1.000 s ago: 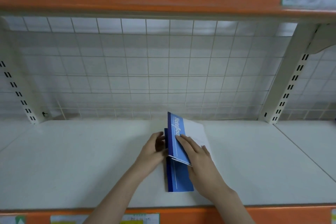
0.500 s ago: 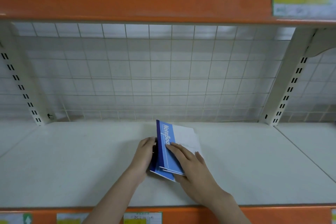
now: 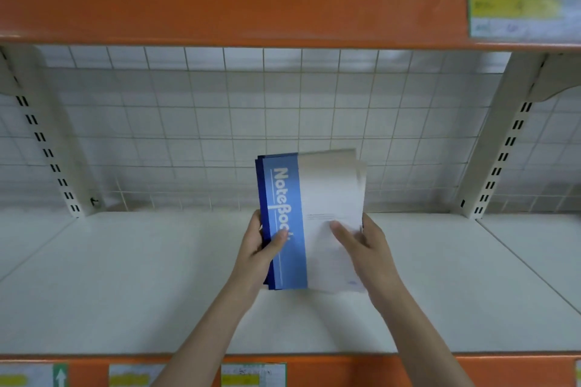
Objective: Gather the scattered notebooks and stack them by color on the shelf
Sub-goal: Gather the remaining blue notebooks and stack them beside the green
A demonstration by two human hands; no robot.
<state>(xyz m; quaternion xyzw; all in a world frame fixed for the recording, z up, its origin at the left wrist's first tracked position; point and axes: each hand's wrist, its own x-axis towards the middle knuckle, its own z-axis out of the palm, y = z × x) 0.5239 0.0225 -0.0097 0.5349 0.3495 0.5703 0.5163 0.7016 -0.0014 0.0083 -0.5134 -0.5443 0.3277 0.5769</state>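
Note:
A small pile of blue-and-white notebooks [image 3: 317, 217] is held upright above the white shelf board [image 3: 125, 276], front cover facing me, with "Notebook" printed on its blue spine strip. A darker blue notebook edge shows behind on the left. My left hand [image 3: 257, 248] grips the pile's left edge, thumb across the blue strip. My right hand [image 3: 364, 245] holds the right edge, fingers spread on the white cover.
A wire grid back panel [image 3: 220, 135] closes the shelf at the rear. Slotted uprights stand at left [image 3: 47, 154] and right [image 3: 500, 157]. An orange upper shelf edge [image 3: 220, 6] hangs overhead; an orange front rail with price labels [image 3: 251, 374] runs below.
The notebooks were lying partly on the shelf, tilted on edge; both hands have gathered them and raised them upright, cover toward me, off the shelf board.

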